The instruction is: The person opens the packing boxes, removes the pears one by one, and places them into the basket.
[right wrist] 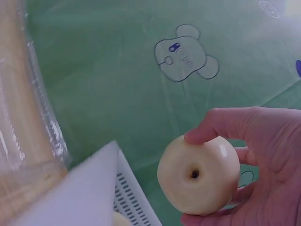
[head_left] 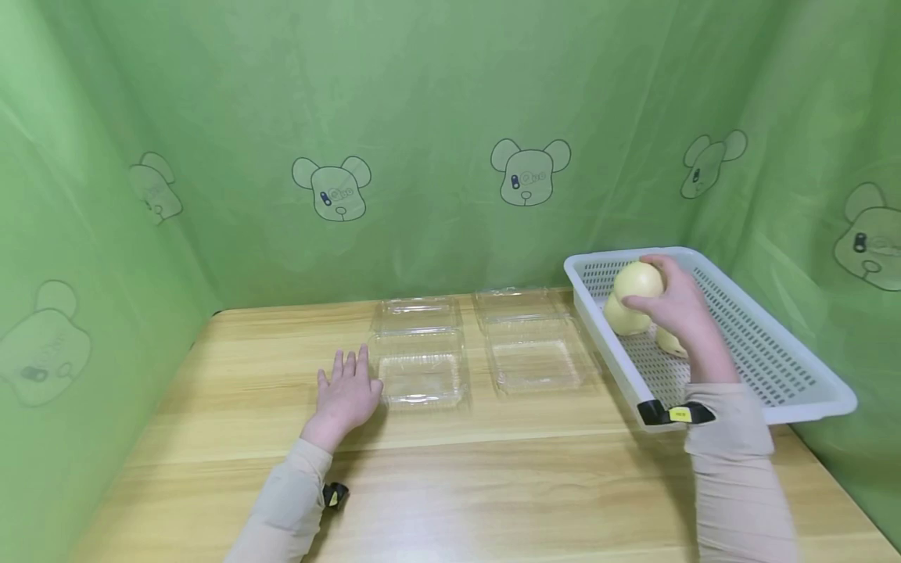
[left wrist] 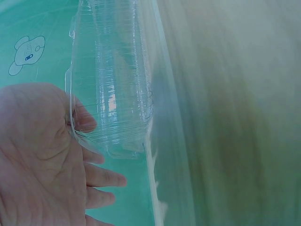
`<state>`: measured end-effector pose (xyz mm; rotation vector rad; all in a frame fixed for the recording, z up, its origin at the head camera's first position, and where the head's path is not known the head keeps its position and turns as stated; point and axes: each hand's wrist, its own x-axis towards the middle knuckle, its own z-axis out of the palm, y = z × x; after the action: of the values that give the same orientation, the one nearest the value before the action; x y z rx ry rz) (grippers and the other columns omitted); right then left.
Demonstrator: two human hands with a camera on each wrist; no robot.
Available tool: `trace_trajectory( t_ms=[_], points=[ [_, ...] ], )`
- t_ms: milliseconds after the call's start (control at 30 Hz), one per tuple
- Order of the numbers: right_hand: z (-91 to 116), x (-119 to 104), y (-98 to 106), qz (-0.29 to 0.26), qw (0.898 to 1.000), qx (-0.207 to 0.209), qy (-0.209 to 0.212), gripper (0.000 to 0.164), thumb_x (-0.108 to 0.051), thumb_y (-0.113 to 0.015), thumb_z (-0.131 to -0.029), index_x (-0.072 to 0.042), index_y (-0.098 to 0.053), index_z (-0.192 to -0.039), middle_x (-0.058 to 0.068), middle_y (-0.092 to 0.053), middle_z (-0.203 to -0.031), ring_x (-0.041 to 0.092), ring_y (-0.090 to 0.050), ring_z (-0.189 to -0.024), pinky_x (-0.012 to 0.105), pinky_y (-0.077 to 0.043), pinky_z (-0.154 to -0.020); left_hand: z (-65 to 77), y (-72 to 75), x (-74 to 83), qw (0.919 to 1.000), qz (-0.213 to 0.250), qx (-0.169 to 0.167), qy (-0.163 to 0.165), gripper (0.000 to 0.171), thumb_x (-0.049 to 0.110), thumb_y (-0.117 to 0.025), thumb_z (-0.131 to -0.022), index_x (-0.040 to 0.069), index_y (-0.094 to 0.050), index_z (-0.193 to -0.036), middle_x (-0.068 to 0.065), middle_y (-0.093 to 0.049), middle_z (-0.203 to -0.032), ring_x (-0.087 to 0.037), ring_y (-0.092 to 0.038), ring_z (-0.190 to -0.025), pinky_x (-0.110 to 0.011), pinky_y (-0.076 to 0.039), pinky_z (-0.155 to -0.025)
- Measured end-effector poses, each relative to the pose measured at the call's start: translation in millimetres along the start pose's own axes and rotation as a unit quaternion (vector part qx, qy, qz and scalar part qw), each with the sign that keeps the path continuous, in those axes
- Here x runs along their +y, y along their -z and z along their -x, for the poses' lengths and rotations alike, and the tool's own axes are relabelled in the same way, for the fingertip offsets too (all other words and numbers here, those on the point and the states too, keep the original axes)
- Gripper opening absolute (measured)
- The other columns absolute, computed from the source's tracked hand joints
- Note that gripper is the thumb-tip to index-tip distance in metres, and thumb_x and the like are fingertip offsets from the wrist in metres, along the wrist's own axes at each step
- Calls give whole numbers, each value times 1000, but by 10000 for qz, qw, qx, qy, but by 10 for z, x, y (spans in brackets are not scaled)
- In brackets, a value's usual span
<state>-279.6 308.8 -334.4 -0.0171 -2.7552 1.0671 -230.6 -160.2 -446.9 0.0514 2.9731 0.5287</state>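
Observation:
My right hand (head_left: 679, 305) grips a round, pale yellow pear (right wrist: 195, 176), fingers and thumb around its sides, above the left part of the white basket (head_left: 795, 367). Its dark-centred hollow faces the right wrist camera. Another pale fruit (head_left: 625, 318) shows just below the held one, and one more (head_left: 669, 342) is partly hidden by my right hand. My left hand (head_left: 348, 397) has its fingers extended over the table, thumb at the left edge of an open clear plastic clamshell box (head_left: 420, 377). In the left wrist view the thumb shows through the box's clear rim (left wrist: 70, 101).
A second open clear clamshell box (head_left: 535, 363) stands between the first box and the basket. Both have their lids laid back toward the green curtain (head_left: 429, 94), which encloses the wooden table (head_left: 493, 485) at the back and sides.

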Motion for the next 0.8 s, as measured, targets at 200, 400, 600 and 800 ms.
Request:
trace_trajectory(
  t_ms=[200, 400, 600, 800],
  points=[
    [-56, 76, 10, 268, 9994, -197, 26, 81, -21, -71, -84, -5, -28, -151, 39, -35, -142, 58, -37, -123, 73, -35, -93, -5, -1, -9, 10000, -23, -10, 1, 68, 35, -32, -100, 4, -10, -156, -23, -18, -161, -43, -5, -151, -68, -4, -118],
    [-100, 105, 21, 315, 9988, -351, 107, 82, -22, -71, -85, -4, -27, -151, 37, -36, -143, 55, -42, -119, 71, -39, -90, -7, -12, -10, 10000, -38, -38, 0, 68, 35, -32, -100, 4, -9, -156, -22, -18, -161, -42, -5, -151, -68, -4, -118],
    [-137, 145, 45, 240, 9984, -502, 114, 81, -21, -69, -86, -1, -26, -151, 39, -36, -141, 55, -44, -116, 69, -42, -88, -4, -17, -8, 10000, -30, -44, 5, 68, 36, -32, -100, 5, -9, -157, -22, -18, -161, -41, -5, -151, -68, -4, -118],
    [-175, 181, 71, 197, 9982, -549, 105, 81, -20, -69, -86, 0, -24, -151, 39, -35, -142, 54, -44, -116, 69, -43, -89, -5, -19, -11, 10000, -12, -24, 5, 69, 36, -32, -100, 5, -9, -157, -22, -19, -161, -42, -6, -151, -68, -4, -118]
  ],
)
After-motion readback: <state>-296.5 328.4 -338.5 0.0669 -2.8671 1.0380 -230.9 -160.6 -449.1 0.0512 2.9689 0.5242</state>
